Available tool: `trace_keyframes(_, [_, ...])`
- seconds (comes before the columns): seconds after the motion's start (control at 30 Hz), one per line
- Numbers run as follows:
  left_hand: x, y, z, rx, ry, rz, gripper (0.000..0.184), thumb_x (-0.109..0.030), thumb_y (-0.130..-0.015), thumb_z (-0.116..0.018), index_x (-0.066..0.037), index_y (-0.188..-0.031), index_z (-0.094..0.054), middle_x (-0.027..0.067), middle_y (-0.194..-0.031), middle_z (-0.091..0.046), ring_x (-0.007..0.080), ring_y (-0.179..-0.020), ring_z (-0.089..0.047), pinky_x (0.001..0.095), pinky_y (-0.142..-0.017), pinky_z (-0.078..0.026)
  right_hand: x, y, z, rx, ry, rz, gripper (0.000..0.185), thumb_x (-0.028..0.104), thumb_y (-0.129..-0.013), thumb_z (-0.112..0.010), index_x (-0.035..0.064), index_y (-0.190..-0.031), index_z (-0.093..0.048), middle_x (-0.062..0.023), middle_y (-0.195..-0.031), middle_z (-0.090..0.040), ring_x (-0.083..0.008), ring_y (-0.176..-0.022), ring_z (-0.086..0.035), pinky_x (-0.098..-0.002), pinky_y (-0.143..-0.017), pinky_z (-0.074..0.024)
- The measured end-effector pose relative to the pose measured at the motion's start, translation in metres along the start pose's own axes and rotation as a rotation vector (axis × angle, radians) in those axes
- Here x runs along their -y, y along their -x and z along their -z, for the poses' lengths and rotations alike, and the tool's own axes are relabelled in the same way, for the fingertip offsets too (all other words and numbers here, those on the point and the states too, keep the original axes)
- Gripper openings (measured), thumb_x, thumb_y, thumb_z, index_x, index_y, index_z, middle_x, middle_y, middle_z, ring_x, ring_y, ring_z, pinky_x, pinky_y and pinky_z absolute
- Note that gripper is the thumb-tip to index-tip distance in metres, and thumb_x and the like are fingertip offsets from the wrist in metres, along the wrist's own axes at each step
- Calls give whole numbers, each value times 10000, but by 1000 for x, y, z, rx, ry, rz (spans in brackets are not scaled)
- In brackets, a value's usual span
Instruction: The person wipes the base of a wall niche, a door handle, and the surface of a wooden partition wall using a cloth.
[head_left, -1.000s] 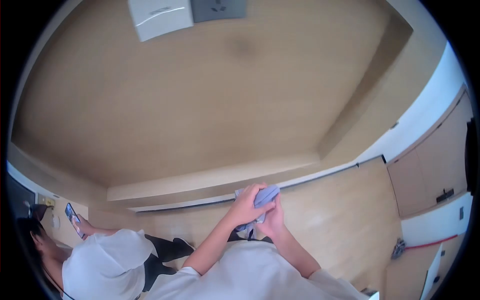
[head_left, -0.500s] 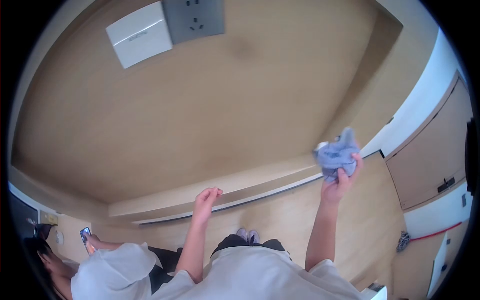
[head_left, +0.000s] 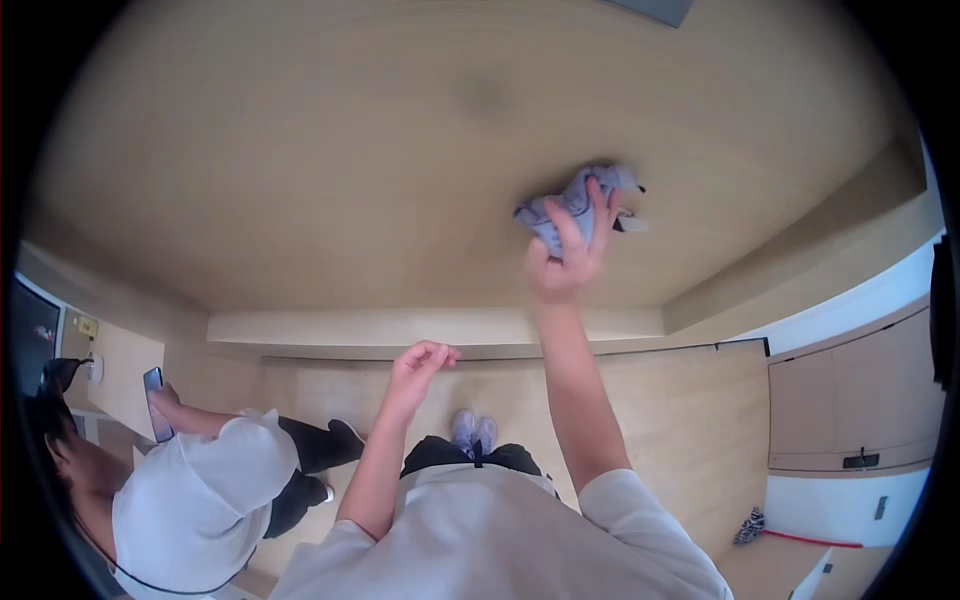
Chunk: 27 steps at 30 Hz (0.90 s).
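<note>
A crumpled blue-grey cloth point(head_left: 580, 195) with a pale tag at its side lies under my right hand point(head_left: 573, 245), against the broad tan panel point(head_left: 330, 190). The fingers of that hand are spread over the cloth and hold it to the surface, with the arm stretched forward. My left hand point(head_left: 420, 370) hovers lower down, in front of the panel's bottom ledge point(head_left: 420, 325). Its fingers are curled together, and nothing shows between them.
To the left a seated person point(head_left: 190, 500) in a white shirt holds a phone point(head_left: 157, 405). A grey socket plate point(head_left: 655, 8) is partly in view at the top. At right are a door point(head_left: 850, 400) and a mop point(head_left: 750, 525) with a red handle.
My right hand has carried the cloth left and up onto the panel from beside its right end. My left hand stays curled. The view has turned, so the white plate is out of sight.
</note>
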<state>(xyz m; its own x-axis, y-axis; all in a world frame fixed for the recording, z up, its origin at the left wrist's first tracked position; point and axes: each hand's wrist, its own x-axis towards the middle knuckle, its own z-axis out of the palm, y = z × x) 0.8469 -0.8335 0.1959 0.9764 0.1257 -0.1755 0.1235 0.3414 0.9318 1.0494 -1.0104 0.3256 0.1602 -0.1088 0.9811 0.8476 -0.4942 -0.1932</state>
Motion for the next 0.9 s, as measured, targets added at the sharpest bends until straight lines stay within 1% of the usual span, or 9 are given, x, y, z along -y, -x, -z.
trace_keyframes(0.13, [2, 4, 10, -14, -127, 114, 204, -200, -1069, -618, -26, -1085, -724, 69, -1092, -758, 151, -1057, -679, 335, -991, -517, -12, 65, -2, 260, 32, 196, 361, 136, -734, -780, 192, -1091, -783, -143, -1375, -653, -434, -1356, -544, -622, -1163, -393])
trace_keyframes(0.23, [23, -12, 21, -49, -199, -14, 233, -257, -1044, -645, -52, -1120, -727, 72, -1134, -754, 192, -1085, -684, 352, -1000, -493, -16, 125, 9, 661, -93, 273, 346, 152, -724, -816, 239, -1058, -789, -94, -1401, -659, -393, -1263, -628, -620, -1137, -420])
trace_keyframes(0.33, [2, -33, 22, 35, -988, -362, 257, -257, -977, -700, -85, -1167, -722, 85, -1220, -728, 254, -1156, -670, 394, -1035, -477, -12, 163, 14, 890, -195, 246, 342, 204, -741, -836, 280, -1072, -797, -48, -1389, -666, -333, -1258, -637, -608, -1097, -457])
trace_keyframes(0.43, [19, -58, 33, 80, -1165, -462, 364, -204, -906, -740, -104, -1253, -699, 109, -1321, -682, 302, -1273, -611, 425, -1097, -457, -5, 144, 15, 912, -186, 266, 324, 199, -752, -778, 281, -1064, -798, -82, -1383, -659, -306, -1313, -600, -578, -1107, -467])
trace_keyframes(0.53, [45, -81, 48, -19, -758, -199, 475, -167, -888, -748, -88, -1347, -655, 126, -1419, -627, 301, -1346, -564, 421, -1141, -435, 7, 57, -3, 318, -109, 230, 327, 140, -727, -795, 268, -1027, -812, -89, -1381, -660, -353, -1296, -598, -579, -1178, -368])
trace_keyframes(0.63, [106, -98, 94, 67, -854, -383, 556, -163, -891, -747, -86, -1423, -607, 154, -1460, -594, 314, -1399, -520, 420, -1149, -430, 35, -39, -21, 9, -42, 220, 367, 95, -694, -807, 284, -1007, -819, -74, -1308, -700, -334, -1252, -615, -531, -1218, -311])
trace_keyframes(0.73, [99, -97, 90, 85, -931, -400, 580, -98, -896, -737, -72, -1455, -584, 147, -1417, -618, 252, -1345, -557, 369, -1138, -444, 35, -44, -44, 118, -53, 320, 367, 108, -709, -815, 305, -1019, -813, -53, -1240, -735, -308, -1180, -654, -486, -1204, -347])
trace_keyframes(0.83, [117, -105, 96, 11, -455, -342, 535, -38, -895, -733, -48, -1410, -591, 88, -1290, -655, 157, -1053, -637, 290, -957, -520, 27, 4, -52, 309, -130, 423, 341, 134, -724, -818, 313, -1013, -796, -1, -1182, -758, -219, -1049, -706, -414, -1147, -425])
trace_keyframes(0.9, [113, -104, 99, -53, -416, -174, 461, -12, -890, -730, -40, -1331, -595, 46, -1201, -651, 103, -863, -570, 254, -801, -498, 25, 50, -53, 457, -175, 447, 338, 145, -730, -815, 297, -1032, -796, 12, -1200, -749, -191, -1070, -694, -404, -1099, -463])
